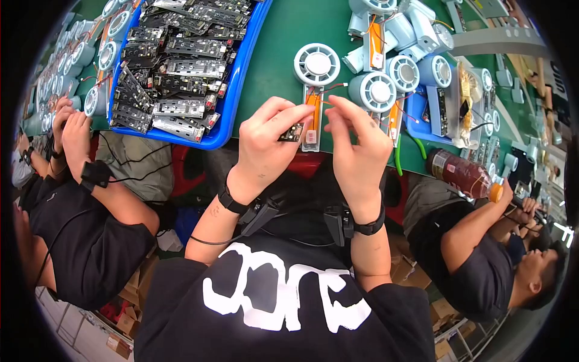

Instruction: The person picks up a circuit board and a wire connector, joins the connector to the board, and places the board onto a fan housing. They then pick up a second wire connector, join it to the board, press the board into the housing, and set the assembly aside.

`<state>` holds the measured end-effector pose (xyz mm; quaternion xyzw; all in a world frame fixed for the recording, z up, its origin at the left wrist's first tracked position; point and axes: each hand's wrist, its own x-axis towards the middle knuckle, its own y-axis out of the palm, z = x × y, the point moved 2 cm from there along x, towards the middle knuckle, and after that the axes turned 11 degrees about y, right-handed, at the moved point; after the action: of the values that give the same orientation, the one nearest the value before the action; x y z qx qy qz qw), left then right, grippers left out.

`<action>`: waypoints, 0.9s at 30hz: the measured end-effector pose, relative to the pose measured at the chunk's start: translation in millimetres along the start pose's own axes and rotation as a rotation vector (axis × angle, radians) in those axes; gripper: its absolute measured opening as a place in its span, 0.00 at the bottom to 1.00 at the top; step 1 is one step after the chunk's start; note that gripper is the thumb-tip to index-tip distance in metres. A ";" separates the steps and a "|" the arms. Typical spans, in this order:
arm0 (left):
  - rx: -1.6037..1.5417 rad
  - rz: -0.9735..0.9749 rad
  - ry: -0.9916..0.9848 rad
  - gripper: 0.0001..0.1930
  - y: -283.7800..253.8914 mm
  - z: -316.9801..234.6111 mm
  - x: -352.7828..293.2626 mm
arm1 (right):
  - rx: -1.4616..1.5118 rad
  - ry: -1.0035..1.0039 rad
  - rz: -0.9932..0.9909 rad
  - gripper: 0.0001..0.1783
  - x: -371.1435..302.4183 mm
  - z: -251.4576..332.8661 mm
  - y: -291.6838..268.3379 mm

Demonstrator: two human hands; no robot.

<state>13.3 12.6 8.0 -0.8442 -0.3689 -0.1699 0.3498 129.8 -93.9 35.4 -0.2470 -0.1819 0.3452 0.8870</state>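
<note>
My left hand (265, 142) pinches a small dark circuit board (292, 133) between thumb and fingers at the near edge of the green table (283, 36). Close beside it, my right hand (356, 145) has its fingertips pinched together near thin wires; what it holds is too small to tell. Just beyond both hands lies a white handheld fan shell (316, 66) with a round grille and an orange battery (313, 114) in its handle. Both wrists wear black straps with cables.
A blue tray (241, 78) full of dark circuit boards sits at the left. More pale-blue fan parts (377, 90) lie at the right, with a brown drink bottle (464, 175) near the edge. One person's hands (69, 130) work at my left; another person sits at my right.
</note>
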 end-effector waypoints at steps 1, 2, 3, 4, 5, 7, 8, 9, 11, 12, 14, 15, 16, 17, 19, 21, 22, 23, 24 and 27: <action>-0.011 -0.001 -0.001 0.11 0.5 0.2 -1.3 | 0.044 0.090 -0.017 0.15 0.5 0.3 1.3; -0.022 -0.001 -0.002 0.12 0.8 0.4 -2.0 | 0.088 0.181 -0.034 0.13 1.0 -0.4 2.4; -0.033 -0.002 -0.002 0.13 1.0 0.4 -2.1 | 0.132 0.272 -0.051 0.11 1.4 -1.9 3.2; -0.031 -0.002 -0.002 0.13 0.8 0.2 -1.1 | 0.134 0.271 -0.050 0.11 2.1 -2.6 4.1; -0.057 -0.038 -0.042 0.13 0.3 -1.1 0.3 | 0.118 0.246 -0.038 0.10 2.1 -3.5 3.6; -0.109 -0.111 -0.122 0.14 -1.4 -3.4 2.8 | 0.084 0.195 -0.015 0.10 2.2 -6.3 3.9; -0.109 -0.113 -0.123 0.14 -2.0 -4.6 3.1 | 0.083 0.194 -0.013 0.10 2.1 -9.5 5.6; -0.130 -0.097 -0.108 0.14 -2.6 -5.9 3.1 | 0.154 0.150 -0.027 0.10 1.9 -13.2 8.3; -0.170 -0.066 -0.071 0.14 -4.2 -6.8 4.7 | 0.296 0.056 -0.059 0.09 5.6 -13.1 12.2; -0.171 -0.068 -0.069 0.14 -7.2 -7.5 5.3 | 0.295 0.053 -0.059 0.09 5.9 -11.5 13.9; -0.268 0.005 -0.106 0.16 -14.0 -8.8 5.5 | 0.514 0.243 -0.050 0.09 6.0 -8.5 19.2; -0.314 0.042 -0.125 0.17 -15.6 -8.7 5.1 | 0.624 0.339 -0.043 0.08 6.9 -6.7 21.1; -0.312 0.040 -0.124 0.17 -15.1 -7.8 3.8 | 0.625 0.337 -0.041 0.08 8.6 -4.9 21.2; -0.374 0.021 -0.188 0.18 -12.9 -5.1 0.5 | 0.658 0.357 -0.026 0.08 10.6 -3.7 21.9; -0.497 -0.019 -0.316 0.22 -8.8 -1.2 -4.1 | 0.725 0.398 0.007 0.08 13.6 -2.3 24.0; -0.558 -0.023 -0.391 0.22 -6.1 -1.9 -1.2 | 0.685 0.367 0.034 0.08 14.3 -5.2 25.6; -0.622 -0.024 -0.466 0.23 -4.1 -1.8 0.3 | 0.643 0.339 0.057 0.08 14.3 -7.6 26.4; -0.686 -0.024 -0.542 0.23 -2.7 -1.2 1.2 | 0.601 0.310 0.080 0.08 14.7 -9.0 27.1; -0.683 -0.027 -0.541 0.23 -2.2 0.0 1.8 | 0.602 0.309 0.083 0.08 15.7 -10.2 27.4; -0.804 -0.035 -0.577 0.25 3.2 6.1 -1.0 | 0.454 0.181 0.038 0.07 18.3 -11.2 26.2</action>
<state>15.1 14.9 1.8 -0.9186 -0.3701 -0.0638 -0.1227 134.4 -67.8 14.3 -0.0747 -0.0148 0.3705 0.9257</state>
